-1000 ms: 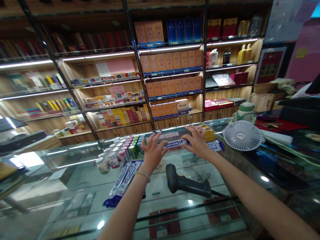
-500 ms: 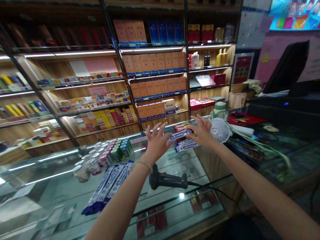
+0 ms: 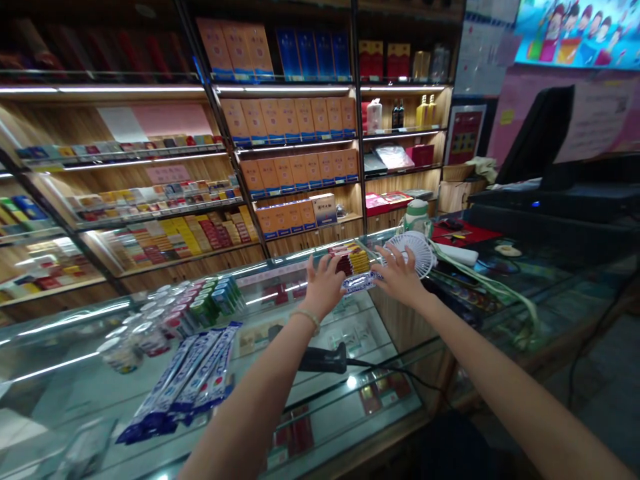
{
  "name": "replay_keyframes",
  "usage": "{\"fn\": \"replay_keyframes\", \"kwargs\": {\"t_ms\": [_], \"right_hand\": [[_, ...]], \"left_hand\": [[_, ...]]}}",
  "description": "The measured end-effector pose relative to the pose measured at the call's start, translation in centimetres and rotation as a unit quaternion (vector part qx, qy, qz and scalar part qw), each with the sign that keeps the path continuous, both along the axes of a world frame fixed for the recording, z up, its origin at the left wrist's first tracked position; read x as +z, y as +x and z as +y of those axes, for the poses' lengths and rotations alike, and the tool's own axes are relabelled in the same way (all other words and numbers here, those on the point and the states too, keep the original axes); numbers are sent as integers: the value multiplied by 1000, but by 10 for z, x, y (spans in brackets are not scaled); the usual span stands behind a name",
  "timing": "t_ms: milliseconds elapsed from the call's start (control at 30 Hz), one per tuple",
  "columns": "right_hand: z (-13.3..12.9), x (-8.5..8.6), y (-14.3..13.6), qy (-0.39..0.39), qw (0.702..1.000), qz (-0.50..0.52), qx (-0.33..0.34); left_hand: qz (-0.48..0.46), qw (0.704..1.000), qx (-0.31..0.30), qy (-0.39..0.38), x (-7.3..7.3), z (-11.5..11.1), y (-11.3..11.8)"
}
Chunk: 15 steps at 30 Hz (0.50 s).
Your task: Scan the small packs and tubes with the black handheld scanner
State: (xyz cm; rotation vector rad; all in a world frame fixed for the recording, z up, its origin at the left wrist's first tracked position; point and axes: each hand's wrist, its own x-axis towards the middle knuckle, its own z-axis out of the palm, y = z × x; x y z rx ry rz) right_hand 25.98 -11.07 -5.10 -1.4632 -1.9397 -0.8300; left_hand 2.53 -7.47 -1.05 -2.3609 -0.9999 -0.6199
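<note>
My left hand [image 3: 324,288] and my right hand [image 3: 401,275] are at opposite ends of blue-and-white wrapped sticks [image 3: 360,283] on the glass counter. The fingers curve around the ends, with some raised; how firmly they grip is hard to see. Right behind the sticks lies a stack of small red and yellow packets [image 3: 354,257]. A dark handheld scanner [image 3: 325,359] lies on the counter, partly hidden by my left forearm. More long blue-and-white wrapped sticks [image 3: 187,377] lie side by side to the left.
Rows of small cans and tubs [image 3: 173,310] stand left on the counter. A white fan [image 3: 413,253] and a green-and-white bottle [image 3: 417,217] are behind my right hand. A monitor [image 3: 537,137] stands at right. Stocked shelves [image 3: 295,145] line the back. The scanner's cable [image 3: 390,369] runs right.
Both hands have brought the raised wrapped stick down onto the other one in front of the red and yellow packets. The view has shifted right, and more of that stack now shows.
</note>
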Motion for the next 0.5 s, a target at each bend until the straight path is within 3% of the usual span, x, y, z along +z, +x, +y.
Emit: {"fn": "replay_keyframes", "kwargs": {"t_ms": [500], "right_hand": [[13,-31,-5,-25,996,-66,-48]], "left_hand": [[105,992,42,-51,-16,4,12]]}}
